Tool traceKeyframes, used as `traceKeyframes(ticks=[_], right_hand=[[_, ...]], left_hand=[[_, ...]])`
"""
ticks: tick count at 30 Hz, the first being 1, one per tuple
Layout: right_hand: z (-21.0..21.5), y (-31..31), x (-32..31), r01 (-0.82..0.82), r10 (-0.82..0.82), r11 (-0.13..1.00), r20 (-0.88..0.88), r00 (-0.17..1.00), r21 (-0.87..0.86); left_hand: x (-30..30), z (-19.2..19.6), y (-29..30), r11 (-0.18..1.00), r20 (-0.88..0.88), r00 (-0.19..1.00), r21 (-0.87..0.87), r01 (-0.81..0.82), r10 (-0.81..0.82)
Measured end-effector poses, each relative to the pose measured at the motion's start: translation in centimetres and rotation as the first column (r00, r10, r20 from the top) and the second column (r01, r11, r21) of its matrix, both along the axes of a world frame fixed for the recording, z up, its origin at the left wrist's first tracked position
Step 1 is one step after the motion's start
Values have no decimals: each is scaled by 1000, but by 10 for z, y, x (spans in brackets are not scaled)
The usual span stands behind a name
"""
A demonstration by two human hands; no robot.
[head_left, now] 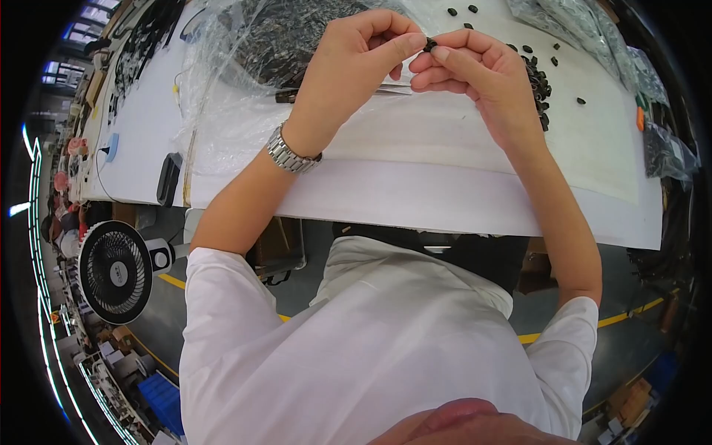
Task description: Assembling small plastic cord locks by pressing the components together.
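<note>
Over the white table (437,185) my two hands meet fingertip to fingertip. A small black part (429,45) is pinched between them; its exact kind is too small to make out. My left hand (363,55), with a metal watch (291,153) on its wrist, grips it by thumb and forefinger. From the other side, my right hand (486,74) holds it the same way, its other fingers curled loosely. Below the hands lies a thin silvery tool (394,88), partly covered by my left hand. Several similar black parts (540,85) are heaped beside my right hand.
A clear plastic bag (259,44) full of dark pieces lies behind my left hand. More plastic bags (586,30) rest at the far right. Black strips (141,52) and a dark box-shaped item (169,179) are on the left. A fan (115,272) stands near the table's left edge.
</note>
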State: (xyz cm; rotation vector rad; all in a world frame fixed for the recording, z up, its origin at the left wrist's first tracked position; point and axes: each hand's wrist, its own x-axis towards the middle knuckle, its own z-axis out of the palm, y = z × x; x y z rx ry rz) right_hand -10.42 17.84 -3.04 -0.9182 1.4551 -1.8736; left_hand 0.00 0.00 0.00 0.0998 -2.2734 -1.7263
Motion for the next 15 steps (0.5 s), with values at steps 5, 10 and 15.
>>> traceKeyframes(ticks=[5, 10, 15], right_hand=[[-2, 0, -7, -132, 148, 983, 125, 981, -129], [0, 2, -4, -56, 60, 995, 45, 997, -84], [1, -2, 11, 51, -55, 998, -139, 989, -32]], left_hand=[[-10, -31, -17, 915, -217, 953, 299, 272, -212], [-9, -25, -15, 955, -168, 969, 205, 213, -179], [-9, -26, -17, 977, -163, 976, 134, 168, -146]])
